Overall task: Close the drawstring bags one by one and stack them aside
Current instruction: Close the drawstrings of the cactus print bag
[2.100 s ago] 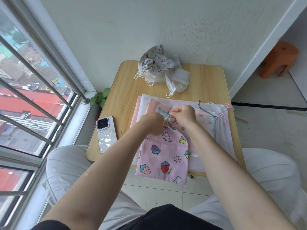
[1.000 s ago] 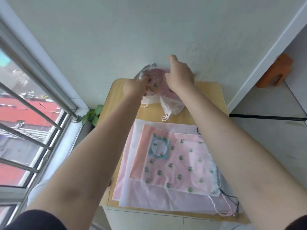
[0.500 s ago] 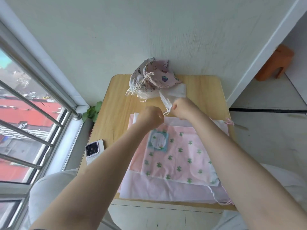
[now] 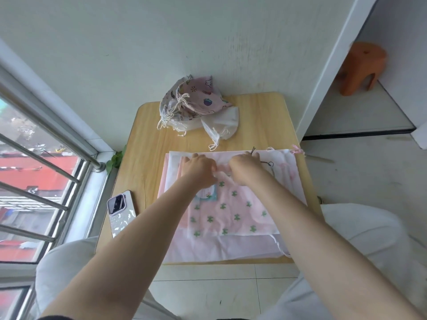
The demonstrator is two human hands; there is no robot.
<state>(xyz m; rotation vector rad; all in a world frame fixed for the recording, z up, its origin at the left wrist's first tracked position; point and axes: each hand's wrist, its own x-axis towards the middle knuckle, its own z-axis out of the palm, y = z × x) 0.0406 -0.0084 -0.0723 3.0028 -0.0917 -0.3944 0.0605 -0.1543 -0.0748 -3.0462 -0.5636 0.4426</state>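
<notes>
A pink drawstring bag with small green prints (image 4: 231, 213) lies flat on top of a stack of pale pink and white bags (image 4: 219, 250) on the wooden table (image 4: 261, 116). My left hand (image 4: 198, 170) and my right hand (image 4: 246, 168) sit close together at this bag's far edge, fingers curled into the bunched fabric there. The fingertips are hidden under the hands. At the back of the table lies a pile of closed bags (image 4: 194, 105), the pink fruit-print one on top.
A phone (image 4: 120, 211) lies at the table's left edge. A window with metal bars (image 4: 46, 144) is to the left, a wall is behind the table, and an orange stool (image 4: 362, 65) stands far right. My knees flank the near table edge.
The pink fruit-print bag was carried to the back pile and left there. Both hands then came back and now grip the far edge of the green-print bag.
</notes>
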